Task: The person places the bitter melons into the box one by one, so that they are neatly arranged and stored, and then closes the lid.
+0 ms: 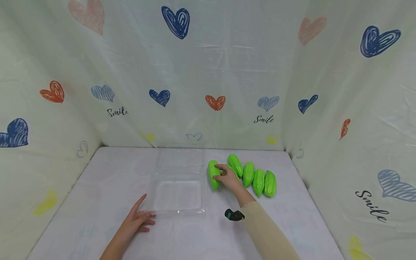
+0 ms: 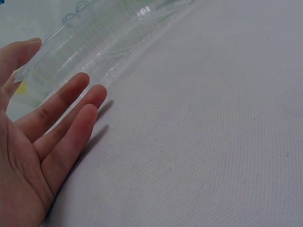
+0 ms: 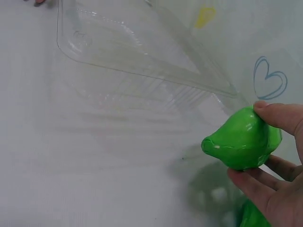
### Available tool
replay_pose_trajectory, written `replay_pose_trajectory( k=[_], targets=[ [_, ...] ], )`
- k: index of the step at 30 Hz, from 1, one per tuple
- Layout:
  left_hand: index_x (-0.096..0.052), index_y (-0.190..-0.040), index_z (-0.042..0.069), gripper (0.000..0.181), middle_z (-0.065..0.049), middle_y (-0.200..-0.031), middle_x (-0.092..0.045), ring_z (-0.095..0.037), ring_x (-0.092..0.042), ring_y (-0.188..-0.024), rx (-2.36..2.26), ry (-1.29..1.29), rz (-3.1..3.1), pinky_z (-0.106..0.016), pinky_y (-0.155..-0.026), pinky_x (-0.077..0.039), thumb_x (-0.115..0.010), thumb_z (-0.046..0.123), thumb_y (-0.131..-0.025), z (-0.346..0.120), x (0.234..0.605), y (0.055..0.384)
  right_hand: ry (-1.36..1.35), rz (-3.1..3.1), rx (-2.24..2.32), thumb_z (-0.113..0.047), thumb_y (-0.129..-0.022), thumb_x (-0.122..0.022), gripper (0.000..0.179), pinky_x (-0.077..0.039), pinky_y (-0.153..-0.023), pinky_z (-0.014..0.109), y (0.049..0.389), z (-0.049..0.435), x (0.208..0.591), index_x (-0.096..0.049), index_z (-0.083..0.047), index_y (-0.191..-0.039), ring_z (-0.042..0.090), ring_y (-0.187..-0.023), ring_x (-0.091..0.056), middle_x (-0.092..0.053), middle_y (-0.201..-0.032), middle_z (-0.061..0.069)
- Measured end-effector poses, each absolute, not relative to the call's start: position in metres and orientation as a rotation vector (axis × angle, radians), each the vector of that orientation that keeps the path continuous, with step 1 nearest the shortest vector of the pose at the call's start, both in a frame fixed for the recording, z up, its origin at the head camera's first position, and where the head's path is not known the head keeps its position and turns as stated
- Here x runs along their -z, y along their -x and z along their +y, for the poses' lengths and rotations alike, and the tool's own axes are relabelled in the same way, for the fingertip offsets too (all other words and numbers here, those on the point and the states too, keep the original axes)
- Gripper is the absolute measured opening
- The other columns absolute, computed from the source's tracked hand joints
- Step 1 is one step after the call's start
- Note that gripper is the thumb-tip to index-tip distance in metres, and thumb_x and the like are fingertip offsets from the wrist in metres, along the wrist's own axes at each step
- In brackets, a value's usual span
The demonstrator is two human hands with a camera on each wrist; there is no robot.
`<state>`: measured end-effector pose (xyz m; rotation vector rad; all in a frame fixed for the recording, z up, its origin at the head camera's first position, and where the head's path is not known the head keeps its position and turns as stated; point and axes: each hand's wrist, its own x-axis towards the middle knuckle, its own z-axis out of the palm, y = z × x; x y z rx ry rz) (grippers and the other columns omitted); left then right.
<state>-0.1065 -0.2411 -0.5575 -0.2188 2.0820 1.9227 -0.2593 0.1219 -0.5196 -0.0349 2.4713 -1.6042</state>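
Note:
My right hand (image 1: 231, 180) pinches a bright green, ridged fruit (image 3: 241, 137), shaped like a star fruit, between thumb and fingers. In the right wrist view it hangs over the table with a shadow below, its narrow tip pointing left. A clear plastic clamshell box (image 1: 178, 195) lies to its left with the lid (image 1: 180, 159) folded back. Beside the box's front left corner is my left hand (image 1: 131, 221), fingers spread and holding nothing. The left wrist view shows its fingertips (image 2: 81, 79) close to the box wall; whether they touch it I cannot tell.
Several more green fruits (image 1: 259, 182) lie in a row right of the right hand, one partly hidden behind it. A black device (image 1: 234, 215) sits at the right sleeve. Heart-printed curtains (image 1: 227, 72) enclose the white table (image 1: 97, 184) at the back and sides.

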Motion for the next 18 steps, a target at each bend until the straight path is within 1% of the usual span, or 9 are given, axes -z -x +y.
replay_pose_trajectory(
  k=[6, 12, 18],
  targets=[
    [-0.007, -0.158, 0.021, 0.079, -0.016, -0.109, -0.068, -0.025, -0.069, -0.089, -1.916, 0.218, 2.112, -0.036, -0.069, -0.056, -0.059, 0.018, -0.098, -0.239, 0.559, 0.107, 0.048, 2.421, 1.663, -0.012, -0.086, -0.075, 0.052, -0.053, -0.08, 0.034, 0.253, 0.122, 0.507, -0.057, -0.01, -0.135, 0.028, -0.11, -0.058, -0.051, -0.14, 0.012],
    [-0.007, -0.158, 0.022, 0.079, -0.013, -0.109, -0.068, -0.023, -0.068, -0.091, -1.907, 0.251, 2.099, -0.036, -0.071, -0.055, -0.059, 0.02, -0.098, -0.237, 0.559, 0.106, 0.059, 2.364, 1.741, -0.011, -0.085, -0.077, 0.053, -0.054, -0.08, 0.033, 0.245, 0.118, 0.497, -0.058, -0.01, -0.134, 0.027, -0.108, -0.06, -0.05, -0.139, 0.012],
    [-0.008, -0.158, 0.022, 0.078, -0.016, -0.111, -0.067, -0.026, -0.068, -0.092, -1.911, 0.294, 2.097, -0.036, -0.071, -0.055, -0.058, 0.019, -0.099, -0.237, 0.559, 0.105, 0.117, 2.287, 1.795, -0.011, -0.084, -0.077, 0.053, -0.054, -0.08, 0.032, 0.236, 0.106, 0.493, -0.058, -0.009, -0.134, 0.029, -0.111, -0.059, -0.049, -0.139, 0.014]
  ],
)
